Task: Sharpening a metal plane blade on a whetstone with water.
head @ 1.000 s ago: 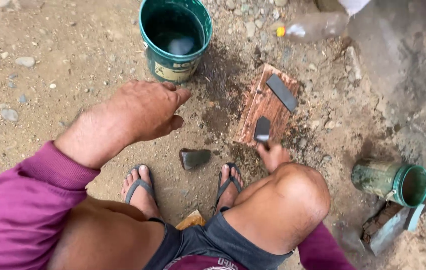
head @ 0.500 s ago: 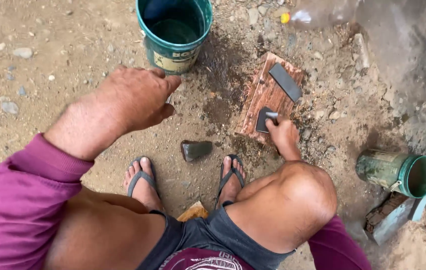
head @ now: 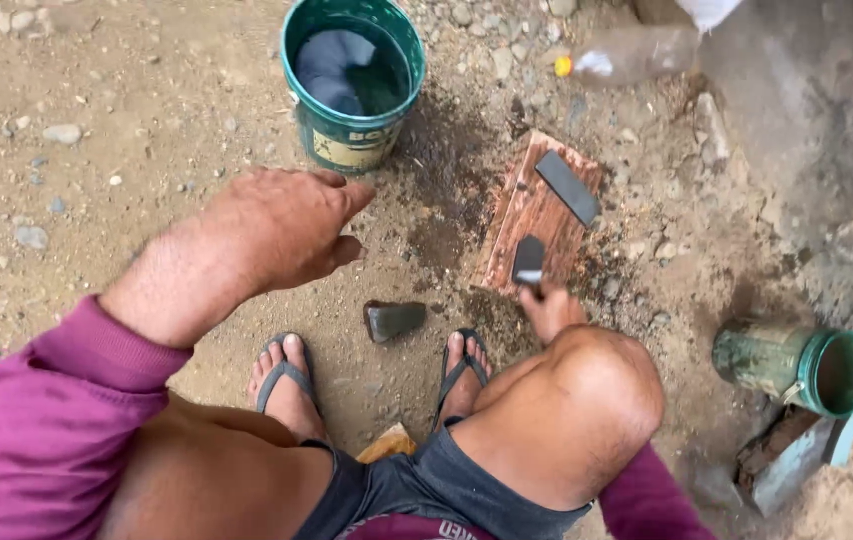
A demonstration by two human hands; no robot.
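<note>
I am squatting on bare dirt. My left hand (head: 282, 225) hovers with fingers spread, holding nothing, just below a green bucket (head: 352, 80) with water in it. My right hand (head: 550, 305) reaches past my knee and grips the near end of a small dark flat stone (head: 528, 258) that lies on a reddish wooden board (head: 537, 215). A longer dark flat stone (head: 567, 186) rests at the board's far end. A dark wedge-shaped stone (head: 393, 319) lies on the ground between my feet.
A green can (head: 797, 365) lies on its side at the right, above some scrap wood (head: 797, 455). A clear plastic bottle (head: 627, 55) lies at the top. Pebbles are scattered over the dirt. A small wooden piece (head: 387, 442) sits under me.
My left hand has drifted slightly toward the bucket. My right hand stays on the small stone on the board, shifting a little along it.
</note>
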